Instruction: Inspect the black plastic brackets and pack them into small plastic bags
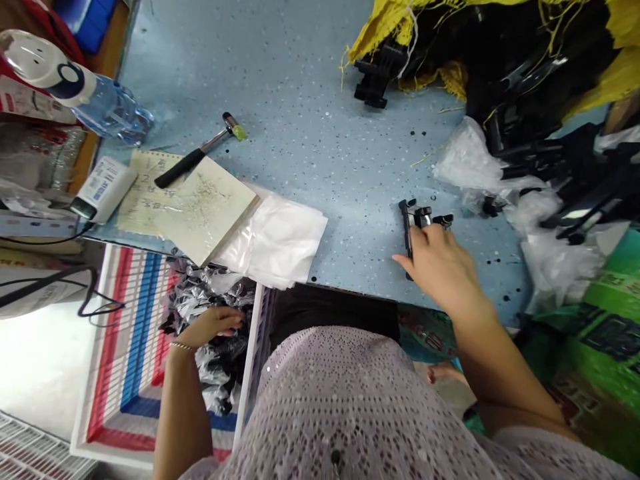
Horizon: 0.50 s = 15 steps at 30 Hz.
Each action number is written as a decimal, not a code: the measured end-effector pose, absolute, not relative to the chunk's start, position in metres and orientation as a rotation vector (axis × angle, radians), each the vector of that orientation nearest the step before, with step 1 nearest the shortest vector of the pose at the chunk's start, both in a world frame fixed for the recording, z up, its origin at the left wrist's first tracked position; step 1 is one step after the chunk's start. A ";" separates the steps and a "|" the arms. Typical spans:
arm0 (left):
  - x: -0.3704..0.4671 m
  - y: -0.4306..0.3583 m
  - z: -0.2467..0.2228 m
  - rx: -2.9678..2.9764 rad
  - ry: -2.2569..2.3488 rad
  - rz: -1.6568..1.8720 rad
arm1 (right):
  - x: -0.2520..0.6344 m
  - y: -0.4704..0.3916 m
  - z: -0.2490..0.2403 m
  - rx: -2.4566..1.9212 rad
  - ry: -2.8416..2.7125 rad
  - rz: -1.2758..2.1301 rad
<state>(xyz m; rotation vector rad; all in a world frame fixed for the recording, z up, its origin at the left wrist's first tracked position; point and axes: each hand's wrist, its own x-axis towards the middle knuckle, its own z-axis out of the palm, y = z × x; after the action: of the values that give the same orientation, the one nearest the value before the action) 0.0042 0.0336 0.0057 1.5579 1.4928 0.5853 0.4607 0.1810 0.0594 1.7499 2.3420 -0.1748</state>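
My right hand [443, 270] rests over several slim black plastic parts [407, 220] lying side by side near the table's front edge. Its thumb sticks out to the left across the nearest part, and the other fingers curl over the rest, partly hidden. Lower left, my left hand [215, 325] reaches into a basket [113, 340] with white, red and blue sides. Its fingers extend loosely over black parts in clear plastic bags [217, 380], and I see no item gripped there.
A small hammer [193, 160] lies on a pale board [210, 207] and a written sheet. Beside them are clear plastic bags [290, 233], a white device [105, 190] and a water bottle [85, 90]. A yellow sack [390, 27] spills black parts at the upper right.
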 end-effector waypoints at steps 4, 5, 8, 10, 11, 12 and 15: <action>0.075 0.087 0.031 1.643 1.231 0.559 | 0.453 0.177 0.045 1.820 2.435 -0.207; 0.096 0.102 0.030 1.732 1.406 0.650 | 0.455 0.175 0.043 1.872 2.389 -0.159; 0.143 0.140 0.015 1.953 1.840 0.615 | 0.462 0.165 0.042 1.910 2.279 -0.020; 0.149 0.154 0.004 1.959 1.877 0.522 | 0.465 0.156 0.041 1.875 2.293 0.020; 0.145 0.157 0.000 1.921 1.833 0.529 | 0.465 0.152 0.041 1.863 2.314 0.033; 0.139 0.159 -0.003 1.865 1.773 0.573 | 0.464 0.149 0.040 1.849 2.340 0.036; 0.119 0.158 -0.003 1.632 1.628 0.819 | 0.461 0.148 0.035 1.772 2.466 -0.015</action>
<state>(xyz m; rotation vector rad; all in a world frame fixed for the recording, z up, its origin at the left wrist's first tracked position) 0.1193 0.1578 -0.0028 1.6317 1.6281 0.8190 0.4610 0.1476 0.0354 1.7717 2.4658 -0.0146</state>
